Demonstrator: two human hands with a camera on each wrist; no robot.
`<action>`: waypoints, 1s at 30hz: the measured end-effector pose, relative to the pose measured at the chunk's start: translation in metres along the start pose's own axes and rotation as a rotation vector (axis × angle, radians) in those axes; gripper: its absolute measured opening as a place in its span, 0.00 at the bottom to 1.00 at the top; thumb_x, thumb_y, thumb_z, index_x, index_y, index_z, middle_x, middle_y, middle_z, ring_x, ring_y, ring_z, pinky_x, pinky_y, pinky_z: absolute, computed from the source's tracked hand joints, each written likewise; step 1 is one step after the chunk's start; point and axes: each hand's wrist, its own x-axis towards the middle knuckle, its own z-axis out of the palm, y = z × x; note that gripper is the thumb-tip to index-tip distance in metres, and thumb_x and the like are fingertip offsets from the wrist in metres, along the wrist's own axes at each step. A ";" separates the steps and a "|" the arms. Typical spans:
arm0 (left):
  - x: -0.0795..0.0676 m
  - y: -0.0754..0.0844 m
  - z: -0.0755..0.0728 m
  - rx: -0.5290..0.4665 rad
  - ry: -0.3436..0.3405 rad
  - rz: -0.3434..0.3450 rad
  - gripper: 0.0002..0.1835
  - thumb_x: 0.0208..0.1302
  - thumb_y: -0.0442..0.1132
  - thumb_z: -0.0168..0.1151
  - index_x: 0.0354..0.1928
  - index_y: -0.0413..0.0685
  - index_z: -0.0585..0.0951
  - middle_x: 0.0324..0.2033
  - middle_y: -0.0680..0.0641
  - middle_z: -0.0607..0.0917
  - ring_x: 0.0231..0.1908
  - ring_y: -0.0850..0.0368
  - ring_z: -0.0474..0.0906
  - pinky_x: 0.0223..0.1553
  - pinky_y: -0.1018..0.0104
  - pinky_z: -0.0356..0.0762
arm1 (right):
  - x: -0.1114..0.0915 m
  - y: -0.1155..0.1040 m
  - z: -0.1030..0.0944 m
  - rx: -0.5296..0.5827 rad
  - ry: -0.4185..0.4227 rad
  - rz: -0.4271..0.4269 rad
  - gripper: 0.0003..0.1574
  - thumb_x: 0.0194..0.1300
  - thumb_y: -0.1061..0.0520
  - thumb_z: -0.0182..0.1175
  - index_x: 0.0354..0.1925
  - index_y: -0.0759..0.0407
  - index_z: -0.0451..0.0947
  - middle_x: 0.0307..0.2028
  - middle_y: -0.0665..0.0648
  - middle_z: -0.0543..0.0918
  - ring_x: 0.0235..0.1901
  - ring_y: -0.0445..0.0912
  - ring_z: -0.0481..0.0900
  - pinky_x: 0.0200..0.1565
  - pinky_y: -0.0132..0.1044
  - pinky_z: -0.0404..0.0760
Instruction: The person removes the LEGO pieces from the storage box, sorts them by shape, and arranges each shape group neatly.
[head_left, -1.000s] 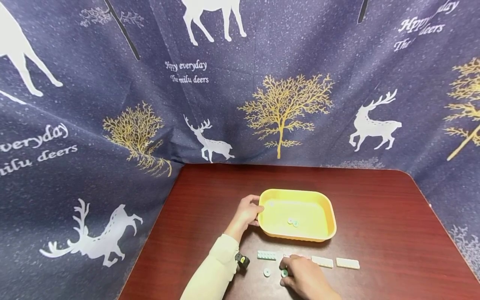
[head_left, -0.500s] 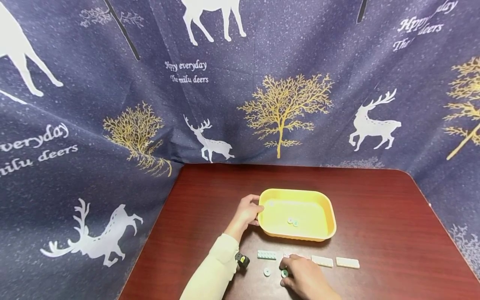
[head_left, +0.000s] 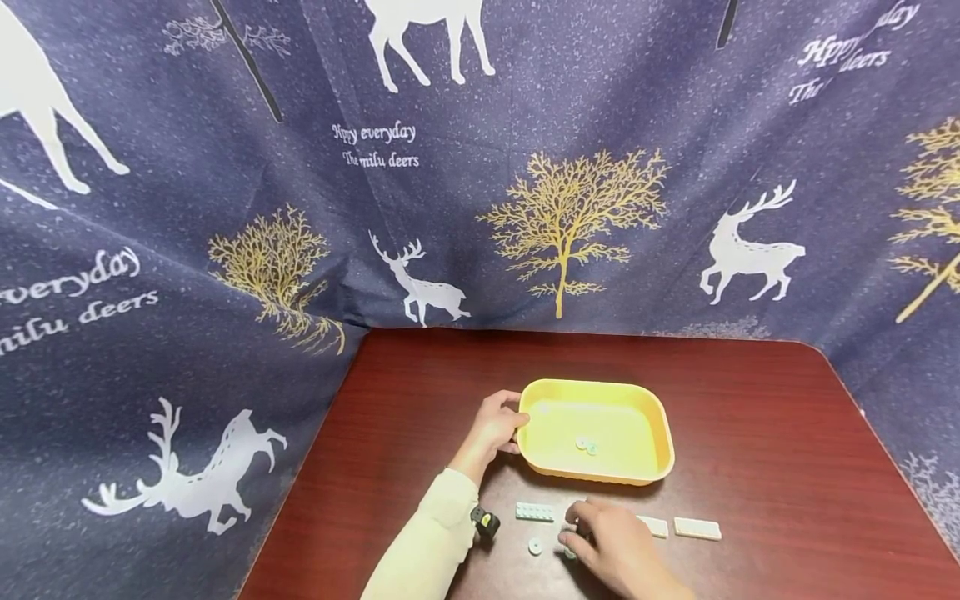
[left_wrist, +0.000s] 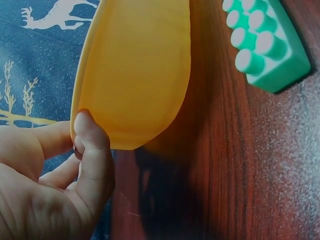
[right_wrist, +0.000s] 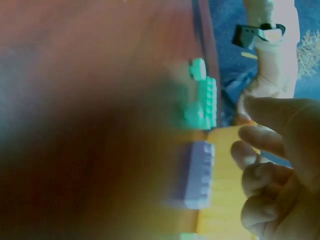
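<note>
"What is the left hand point(head_left: 491, 427) doing?"
"Pinching the yellow tray point(head_left: 630, 429) by its left rim, lower right of centre in the head view."
"And the right hand point(head_left: 613, 540)?"
"Loosely bent, holding nothing, near a green disc point(right_wrist: 194, 114) at lower centre-right; a second disc point(head_left: 535, 547) lies left on the desk point(head_left: 420, 392)."

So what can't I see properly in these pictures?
Head view: the right hand covers most of the purple studded plastic block.
Head view: that hand also hides one end of a white rectangular block.
Left wrist view: the top edge cuts through the green studded plastic block.
Head view: small round pale pieces in the yellow plastic tray are too small for detail.
</note>
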 end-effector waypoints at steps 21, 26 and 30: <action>0.000 -0.001 0.000 -0.013 -0.005 -0.006 0.23 0.65 0.31 0.65 0.63 0.43 0.77 0.32 0.41 0.83 0.19 0.55 0.78 0.13 0.69 0.80 | 0.041 0.016 -0.035 -0.084 0.293 -0.022 0.16 0.53 0.49 0.78 0.38 0.49 0.84 0.29 0.44 0.84 0.27 0.39 0.81 0.24 0.34 0.79; -0.001 -0.002 0.000 -0.010 -0.004 -0.004 0.24 0.65 0.30 0.65 0.63 0.43 0.77 0.32 0.41 0.82 0.19 0.55 0.78 0.13 0.69 0.80 | 0.047 0.022 -0.036 -0.084 0.294 -0.011 0.15 0.54 0.50 0.77 0.40 0.48 0.85 0.30 0.44 0.83 0.27 0.39 0.81 0.25 0.34 0.79; -0.001 -0.001 0.000 -0.006 -0.008 0.000 0.24 0.65 0.30 0.65 0.63 0.42 0.77 0.34 0.39 0.83 0.20 0.54 0.79 0.14 0.69 0.80 | 0.054 0.028 -0.036 -0.072 0.296 -0.002 0.14 0.54 0.51 0.77 0.39 0.48 0.85 0.29 0.45 0.83 0.26 0.39 0.80 0.25 0.35 0.79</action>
